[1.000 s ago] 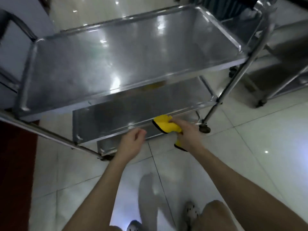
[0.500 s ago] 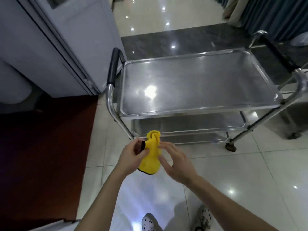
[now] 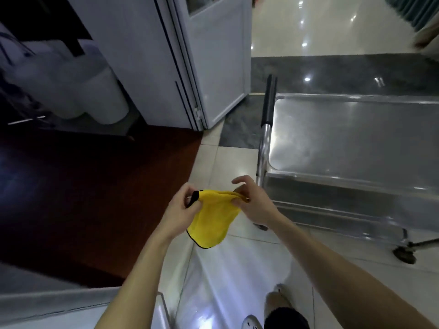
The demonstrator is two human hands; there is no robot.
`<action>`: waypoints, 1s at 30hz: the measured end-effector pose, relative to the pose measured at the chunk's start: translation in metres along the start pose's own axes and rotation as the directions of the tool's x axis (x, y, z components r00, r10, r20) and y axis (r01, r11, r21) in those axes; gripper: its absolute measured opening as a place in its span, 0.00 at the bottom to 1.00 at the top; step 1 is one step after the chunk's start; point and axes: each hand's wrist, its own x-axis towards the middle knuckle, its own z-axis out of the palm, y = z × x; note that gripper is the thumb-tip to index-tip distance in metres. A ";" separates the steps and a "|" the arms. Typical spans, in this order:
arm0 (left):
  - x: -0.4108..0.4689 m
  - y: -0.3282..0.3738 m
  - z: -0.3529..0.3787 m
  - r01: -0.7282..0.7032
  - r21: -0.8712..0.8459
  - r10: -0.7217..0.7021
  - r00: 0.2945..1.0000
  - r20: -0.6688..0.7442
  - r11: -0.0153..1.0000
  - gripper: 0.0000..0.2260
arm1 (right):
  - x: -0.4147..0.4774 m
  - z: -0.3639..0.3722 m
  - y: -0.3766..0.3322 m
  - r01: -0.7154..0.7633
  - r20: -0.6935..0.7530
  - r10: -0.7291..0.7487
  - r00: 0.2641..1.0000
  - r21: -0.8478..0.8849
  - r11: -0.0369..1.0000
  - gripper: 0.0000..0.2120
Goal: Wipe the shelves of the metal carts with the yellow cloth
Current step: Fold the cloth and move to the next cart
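We hold the yellow cloth up between both hands. Our left hand pinches its black-edged corner, and our right hand pinches the other end, one finger lifted free. The cloth hangs over the floor, near the cart but not touching it. No wiping is under way, we judge. We seem to be spreading or refolding the cloth, and we cannot tell which shelves are done.

One yellow cloth; two hands, left hand and right hand; one metal cart; one white door; one red mat.
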 end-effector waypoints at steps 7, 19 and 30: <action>0.093 -0.034 -0.067 0.046 -0.039 -0.050 0.993 -0.106 0.998 0.08 | 0.121 0.019 -0.036 0.263 0.046 -0.259 0.965 -0.200 0.944 0.11; 0.330 -0.030 -0.174 0.033 -0.063 -0.038 0.995 -0.094 0.997 0.08 | 0.372 0.025 -0.091 0.260 0.159 -0.223 0.962 -0.279 0.924 0.13; 0.635 -0.008 -0.181 -0.095 0.033 0.089 0.985 0.151 0.995 0.12 | 0.565 -0.098 -0.097 -0.027 -0.185 -0.017 0.983 -0.233 0.972 0.09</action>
